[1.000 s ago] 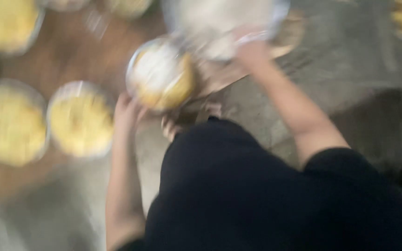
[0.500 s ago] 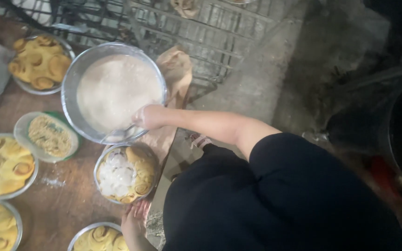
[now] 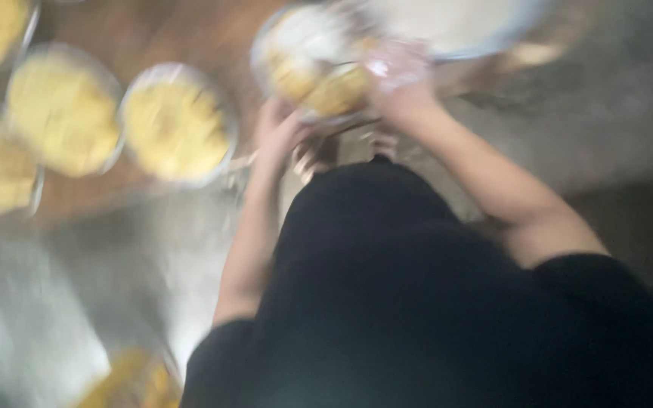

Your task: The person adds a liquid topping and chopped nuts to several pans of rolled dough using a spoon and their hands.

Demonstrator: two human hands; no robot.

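Note:
The head view is heavily blurred. A round metal plate [image 3: 304, 57] with white and yellow-brown food sits just in front of me. My left hand [image 3: 277, 136] holds its near rim from below. My right hand [image 3: 402, 83] rests on the plate's right side, its fingers coated white. Just beyond lies a large metal bowl [image 3: 462, 26] of white batter or flour, partly cut off by the top edge.
Several round metal plates of yellow food stand on the brown wooden surface at the left, such as one plate [image 3: 175, 125] and another plate [image 3: 62, 109]. More yellow food [image 3: 134, 381] shows at the bottom. Grey floor [image 3: 606, 113] lies to the right. My black clothing fills the lower middle.
My right hand has left the big bowl and come down onto the plate. My left hand has stayed at the plate's near rim. The camera has swung, and the image has gone blurry.

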